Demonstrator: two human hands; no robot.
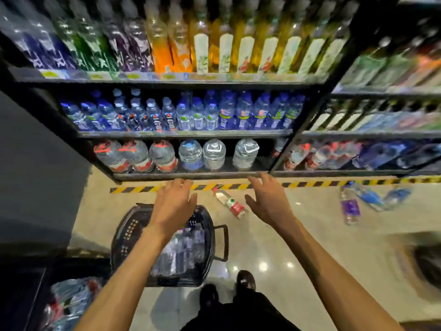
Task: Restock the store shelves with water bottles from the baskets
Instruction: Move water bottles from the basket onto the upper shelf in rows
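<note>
Two hands reach out ahead of me, both empty. My left hand (172, 203) hovers over the far rim of the black basket (124, 237), fingers loosely spread and gripping nothing. My right hand (267, 201) hangs over the floor, palm down and fingers relaxed apart, and it too has hold of nothing. The basket stands on the glossy floor by my feet, packed with clear water bottles (183, 249). One red-labelled bottle (230, 203) lies on its side between my hands, near the yellow-and-black tape (133, 189). Further right, several loose bottles (350, 206) lie on the floor, well apart from the basket. The bottom shelf (191, 176) holds large water jugs (214, 154), the rightmost standing apart from the others. A second load of bottles (71, 295) shows at lower left, blurred.
</note>
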